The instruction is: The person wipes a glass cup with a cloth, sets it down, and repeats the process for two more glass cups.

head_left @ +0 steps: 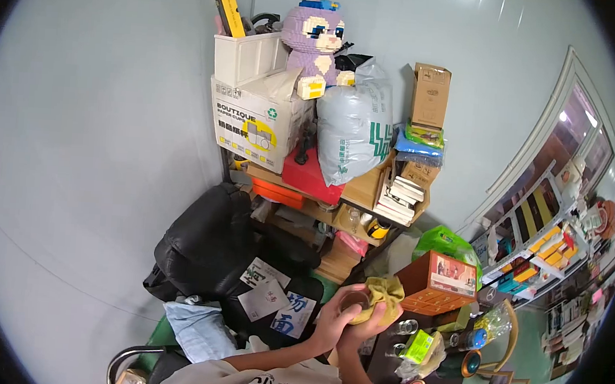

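Left hand (333, 321) has its fingers curled around a small glass cup (354, 300), mouth facing up. Right hand (368, 325) is closed on a yellow cloth (384, 295), bunched against the cup's 3 o'clock side. Judging by this, wiping is midway; the cup isn't set down. At 3 o'clock sits an orange box (438, 283); at 5 o'clock, the cluttered tabletop (386, 347); at 12, packed shelves (364, 196)
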The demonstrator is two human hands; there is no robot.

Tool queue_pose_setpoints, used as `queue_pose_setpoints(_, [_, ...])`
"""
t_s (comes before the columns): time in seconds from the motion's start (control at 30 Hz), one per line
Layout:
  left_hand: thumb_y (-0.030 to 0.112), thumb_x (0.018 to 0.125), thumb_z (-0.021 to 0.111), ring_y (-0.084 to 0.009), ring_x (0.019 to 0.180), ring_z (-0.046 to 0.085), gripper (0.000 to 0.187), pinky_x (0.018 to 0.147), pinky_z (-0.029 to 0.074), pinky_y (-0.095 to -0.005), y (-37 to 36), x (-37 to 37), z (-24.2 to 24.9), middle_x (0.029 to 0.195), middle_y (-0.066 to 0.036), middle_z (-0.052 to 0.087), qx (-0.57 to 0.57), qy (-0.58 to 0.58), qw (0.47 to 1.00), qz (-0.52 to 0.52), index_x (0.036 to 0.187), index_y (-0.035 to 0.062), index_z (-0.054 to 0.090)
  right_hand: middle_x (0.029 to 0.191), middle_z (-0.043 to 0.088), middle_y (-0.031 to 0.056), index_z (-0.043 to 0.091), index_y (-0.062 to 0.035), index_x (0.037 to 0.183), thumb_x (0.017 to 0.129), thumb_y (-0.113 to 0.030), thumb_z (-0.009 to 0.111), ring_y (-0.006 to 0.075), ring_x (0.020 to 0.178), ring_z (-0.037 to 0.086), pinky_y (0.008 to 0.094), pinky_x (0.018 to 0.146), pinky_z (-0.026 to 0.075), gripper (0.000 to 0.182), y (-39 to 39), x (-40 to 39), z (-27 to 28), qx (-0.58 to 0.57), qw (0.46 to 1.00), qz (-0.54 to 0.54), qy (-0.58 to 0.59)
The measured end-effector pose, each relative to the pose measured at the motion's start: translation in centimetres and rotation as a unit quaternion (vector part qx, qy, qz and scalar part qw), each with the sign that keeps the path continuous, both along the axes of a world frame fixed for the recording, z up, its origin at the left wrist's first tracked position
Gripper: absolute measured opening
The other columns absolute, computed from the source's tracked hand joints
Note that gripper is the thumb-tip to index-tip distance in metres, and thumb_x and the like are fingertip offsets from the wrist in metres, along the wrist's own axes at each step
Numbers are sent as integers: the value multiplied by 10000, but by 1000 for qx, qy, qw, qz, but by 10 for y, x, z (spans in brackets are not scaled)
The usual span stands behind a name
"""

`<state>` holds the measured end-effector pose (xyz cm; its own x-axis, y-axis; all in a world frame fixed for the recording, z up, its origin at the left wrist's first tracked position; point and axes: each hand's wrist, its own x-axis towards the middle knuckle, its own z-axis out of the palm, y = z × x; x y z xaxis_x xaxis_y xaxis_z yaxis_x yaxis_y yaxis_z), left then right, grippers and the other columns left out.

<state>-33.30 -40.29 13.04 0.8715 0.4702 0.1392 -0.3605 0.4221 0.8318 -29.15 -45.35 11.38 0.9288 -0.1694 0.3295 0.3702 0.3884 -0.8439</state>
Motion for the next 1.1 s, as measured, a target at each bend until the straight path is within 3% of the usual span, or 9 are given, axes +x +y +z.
queue_pose_setpoints(0.2, [120, 947, 575, -142, 967, 597, 143, 875, 482, -288, 17, 17, -18, 1044, -76, 617, -197, 1, 980, -4, 1055, 36, 534, 1084, 508, 121, 457, -76, 1064, 804, -280, 744, 295, 1053, 501, 476, 873, 434, 438, -18, 4, -16, -216, 949, -62, -221])
queue_pose_setpoints(0.27, [128, 945, 576, -121, 896, 609, 104, 814, 500, -260, 28, 26, -44, 964, -51, 622, -190, 34, 980, -39, 987, 33, 570, 1059, 516, 114, 503, -59, 967, 778, -346, 779, 281, 983, 538, 446, 867, 437, 442, -21, 6, 5, -366, 828, -56, -420])
queue_pose_setpoints(0.33, [128, 949, 567, -100, 819, 605, 108, 760, 500, -239, 21, 19, -37, 903, -28, 618, -180, -5, 983, -37, 916, 30, 595, 1045, 520, 125, 512, -69, 944, 775, -331, 787, 267, 967, 542, 429, 836, 447, 416, -19, 12, 2, -349, 828, -49, -437])
queue_pose_setpoints(0.43, [137, 947, 573, -89, 774, 576, 127, 714, 471, -236, 8, 19, -30, 842, -13, 595, -223, 52, 973, 42, 907, 21, 605, 967, 533, 114, 498, -42, 976, 761, -230, 777, 224, 891, 555, 365, 829, 461, 399, -6, 10, -6, -150, 976, 38, -152])
queue_pose_setpoints(0.5, [148, 950, 573, -87, 760, 562, 140, 692, 451, -239, 10, 20, -26, 839, -11, 594, -158, 53, 984, 66, 907, 20, 611, 961, 539, 104, 498, -29, 985, 794, -218, 745, 212, 892, 557, 351, 829, 463, 365, 3, 4, -2, -65, 994, 64, -60])
queue_pose_setpoints(0.63, [162, 952, 562, -129, 717, 502, 165, 654, 389, -275, 10, 23, -27, 798, -27, 556, 16, 19, 987, 156, 880, 21, 607, 984, 571, 75, 502, -15, 1074, 903, -241, 600, 181, 904, 575, 323, 833, 472, 299, 4, 8, -2, 70, 983, 140, 98])
queue_pose_setpoints(0.8, [249, 952, 508, -112, 787, 415, 253, 706, 336, -276, 20, 23, -7, 794, -28, 488, 308, -51, 929, 198, 820, 33, 519, 1030, 591, 48, 515, -56, 1157, 940, -378, 501, 190, 948, 607, 346, 841, 494, 388, 0, 2, 17, 252, 871, 249, 340])
queue_pose_setpoints(0.87, [232, 949, 501, -108, 737, 419, 250, 660, 331, -278, 13, 28, -16, 800, -37, 515, 155, -25, 965, 209, 815, 26, 546, 1047, 588, 49, 516, -65, 1156, 945, -416, 483, 194, 978, 603, 359, 855, 495, 411, -3, 1, 1, 239, 879, 255, 323])
queue_pose_setpoints(1.1, [110, 906, 618, -154, 797, 684, 148, 731, 526, -272, -5, 16, -21, 891, -118, 727, 126, 31, 974, 187, 923, -28, 667, 1178, 545, 86, 469, -92, 1259, 971, -504, 467, 220, 1029, 595, 377, 870, 511, 503, -11, -17, -38, 51, 983, 14, 177])
